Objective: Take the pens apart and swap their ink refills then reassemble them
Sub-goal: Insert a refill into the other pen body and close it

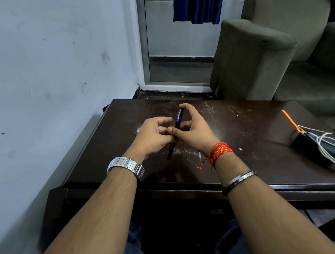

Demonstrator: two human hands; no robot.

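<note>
A dark pen with a blue label [178, 117] is held above the dark wooden table [251, 125], slanting from the far right down toward me. My right hand [192, 129] pinches its upper, labelled part between thumb and fingers. My left hand [153, 134] curls round its lower part, whose black end [170, 153] sticks out below my palm. A small pale, thin piece [199, 155] lies on the table beside my right wrist; what it is I cannot tell. No second pen shows.
At the table's right end sit a black box [313, 147], a coiled white cable [328, 144] and an orange-handled tool [293, 122]. A grey-green sofa [256, 52] stands beyond the table. A wall runs along the left side.
</note>
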